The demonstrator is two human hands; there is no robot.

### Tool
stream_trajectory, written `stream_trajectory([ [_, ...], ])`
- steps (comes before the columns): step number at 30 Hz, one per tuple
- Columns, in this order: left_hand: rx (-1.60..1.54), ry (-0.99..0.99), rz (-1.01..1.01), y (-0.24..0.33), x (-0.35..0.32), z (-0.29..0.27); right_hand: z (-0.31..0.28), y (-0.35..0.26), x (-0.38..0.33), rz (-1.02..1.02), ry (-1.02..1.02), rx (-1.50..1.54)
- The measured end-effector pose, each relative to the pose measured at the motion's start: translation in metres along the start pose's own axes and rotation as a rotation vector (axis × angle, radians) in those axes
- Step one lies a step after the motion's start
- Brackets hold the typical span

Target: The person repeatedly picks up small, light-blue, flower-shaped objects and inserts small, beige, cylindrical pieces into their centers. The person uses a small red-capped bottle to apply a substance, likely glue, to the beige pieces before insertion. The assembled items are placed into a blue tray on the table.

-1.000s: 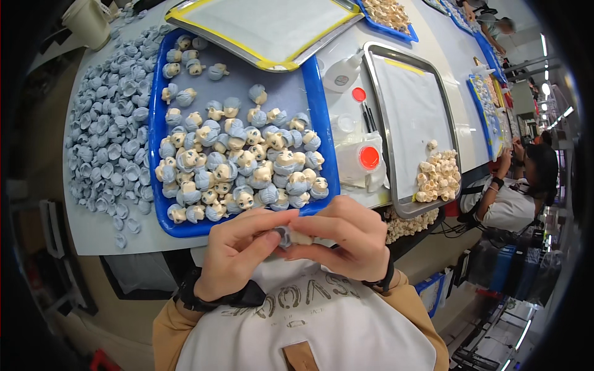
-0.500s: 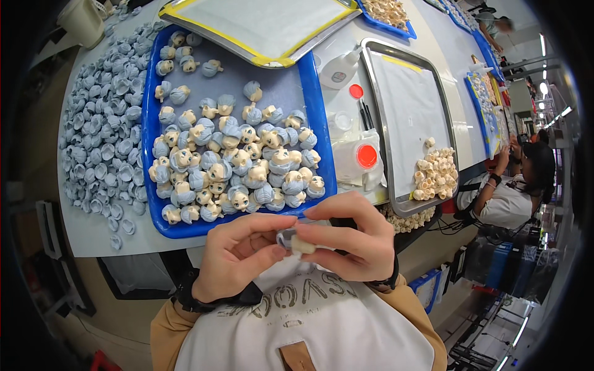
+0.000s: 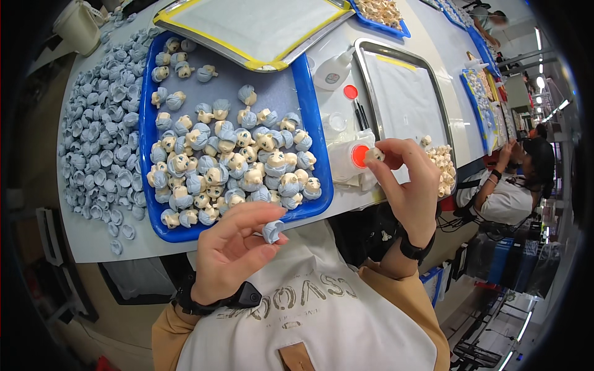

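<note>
In front of my chest, my left hand (image 3: 238, 247) pinches a blue-grey hollow hair shell (image 3: 272, 232) between thumb and fingertips, just past the near edge of the blue tray (image 3: 330, 179). My right hand (image 3: 408, 185) is raised farther right, its thumb and forefinger closed on a small cream doll head piece (image 3: 375, 155). This piece is held beside a container with a red round top (image 3: 359, 156). Doll heads with blue-grey hair (image 3: 235, 164) crowd the blue tray, mostly in its nearer half.
Loose hair shells (image 3: 102, 136) cover the table at left. A metal tray (image 3: 405, 93) at right bears cream pieces (image 3: 442, 166) in its near corner. A yellow-taped tray (image 3: 253, 31) overlaps the blue tray's far end. A white bottle (image 3: 334, 71) stands between; a co-worker (image 3: 507, 191) sits at right.
My hands, formerly together, have parted. My right hand has moved right and away from me with the doll head piece; my left stays near its place with the hair shell.
</note>
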State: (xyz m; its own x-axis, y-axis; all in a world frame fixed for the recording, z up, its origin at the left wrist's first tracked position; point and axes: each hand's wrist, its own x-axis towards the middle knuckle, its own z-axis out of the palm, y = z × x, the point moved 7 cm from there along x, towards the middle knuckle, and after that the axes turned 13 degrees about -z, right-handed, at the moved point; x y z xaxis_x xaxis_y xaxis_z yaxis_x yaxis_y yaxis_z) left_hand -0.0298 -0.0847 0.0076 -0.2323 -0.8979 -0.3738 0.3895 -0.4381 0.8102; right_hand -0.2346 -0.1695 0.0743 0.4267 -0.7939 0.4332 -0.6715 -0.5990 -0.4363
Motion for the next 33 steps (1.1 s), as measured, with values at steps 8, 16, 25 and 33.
stream_trajectory([
  [8,-0.088,-0.14,0.091,-0.005,-0.001,-0.007,0.002,-0.003,0.0,-0.019,-0.022,-0.012],
  [16,-0.114,-0.138,0.042,-0.002,0.0,-0.003,0.002,-0.004,-0.015,-0.029,0.073,-0.014],
  [25,-0.128,-0.162,0.025,-0.008,0.0,0.001,0.021,-0.065,-0.024,-0.258,0.102,0.728],
  [33,-0.106,-0.101,-0.062,-0.01,-0.004,0.002,0.043,-0.081,-0.021,-0.368,-0.1,0.609],
])
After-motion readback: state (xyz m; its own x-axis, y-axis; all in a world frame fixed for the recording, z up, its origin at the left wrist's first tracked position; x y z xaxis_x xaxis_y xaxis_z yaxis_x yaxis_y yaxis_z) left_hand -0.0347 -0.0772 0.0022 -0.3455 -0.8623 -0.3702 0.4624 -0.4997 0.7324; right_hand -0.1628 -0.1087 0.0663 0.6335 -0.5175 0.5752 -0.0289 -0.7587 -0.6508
